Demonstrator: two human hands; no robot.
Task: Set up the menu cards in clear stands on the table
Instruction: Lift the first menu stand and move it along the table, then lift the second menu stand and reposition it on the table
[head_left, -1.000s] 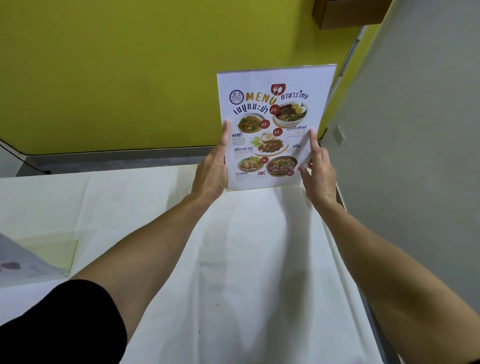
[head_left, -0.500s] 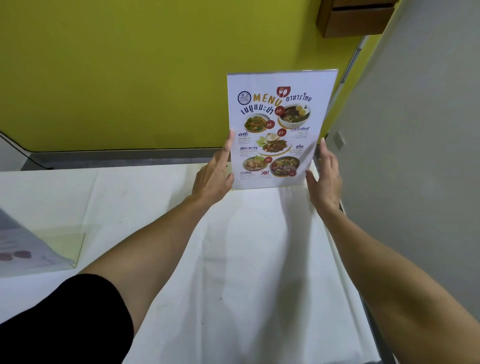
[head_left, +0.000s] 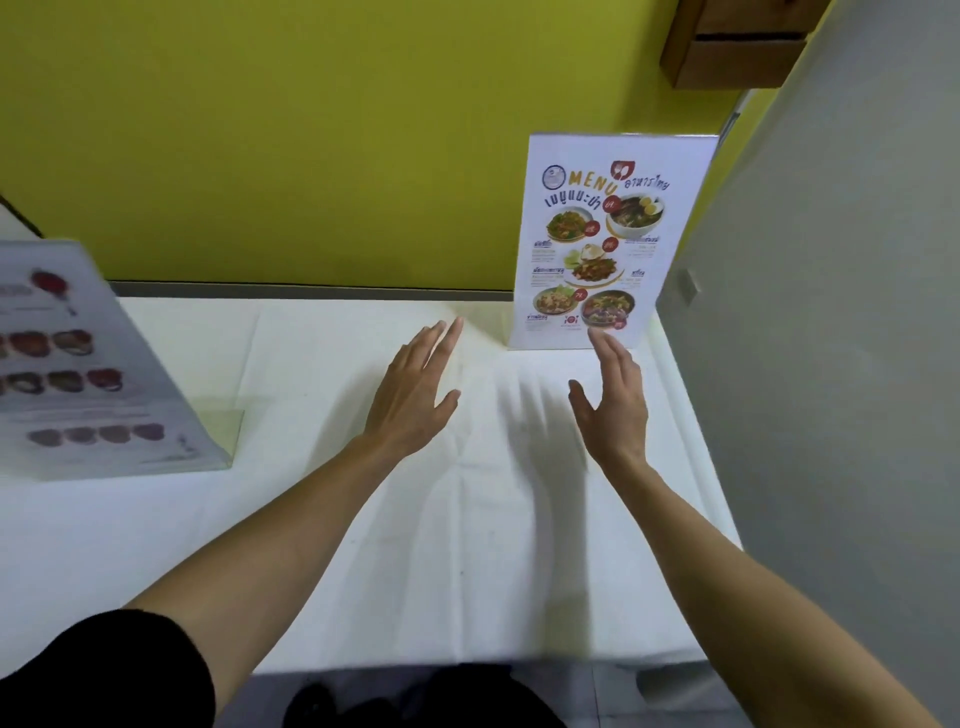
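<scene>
A colourful menu card in a clear stand (head_left: 610, 244) stands upright at the far right corner of the white-clothed table (head_left: 467, 545). My right hand (head_left: 615, 400) hovers just in front of its base, fingers apart, holding nothing. My left hand (head_left: 415, 389) is spread open over the cloth to the left of the stand, apart from it. A second menu card in a clear stand (head_left: 88, 364) sits at the left edge of the table, seen at a slant and blurred.
A yellow-green wall (head_left: 311, 130) runs behind the table. A grey partition (head_left: 831, 364) closes off the right side. A brown wooden box (head_left: 737, 47) hangs at the top right. The table's near edge lies close to my body.
Both hands have let go of the right menu stand and drawn back toward me. It now stands alone on the table. My view has shifted, showing more of the left stand.
</scene>
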